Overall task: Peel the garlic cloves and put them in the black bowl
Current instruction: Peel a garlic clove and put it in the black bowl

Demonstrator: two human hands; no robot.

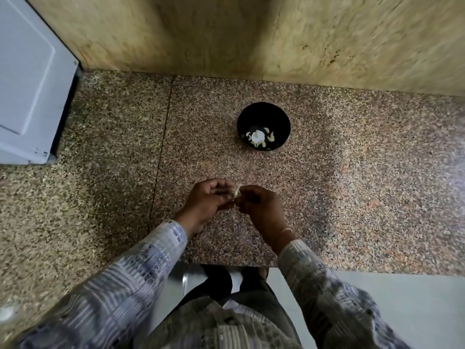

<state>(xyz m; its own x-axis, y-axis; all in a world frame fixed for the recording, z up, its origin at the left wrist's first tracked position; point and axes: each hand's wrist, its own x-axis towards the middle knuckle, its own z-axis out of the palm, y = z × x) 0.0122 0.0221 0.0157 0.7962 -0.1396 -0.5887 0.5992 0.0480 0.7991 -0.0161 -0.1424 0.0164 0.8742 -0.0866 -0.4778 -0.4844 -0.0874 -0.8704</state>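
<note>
Over the near part of the speckled stone counter [352, 197], the left hand [208, 199] and right hand [260, 206] meet, the fingers of both curled and pinching one pale garlic clove [236, 193] between them, its detail blurred. Beyond the hands, well apart, the black bowl [263, 112] stands upright with white peeled cloves [258, 138] on its bottom. Bare counter lies between them; a white cabinet [30, 84] stands at the far left by the wall [176, 34]

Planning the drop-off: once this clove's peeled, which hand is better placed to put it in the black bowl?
Probably the right hand. The black bowl sits ahead and slightly right of both hands, so the left hand would have to cross over. Both pinch the garlic clove.
</note>
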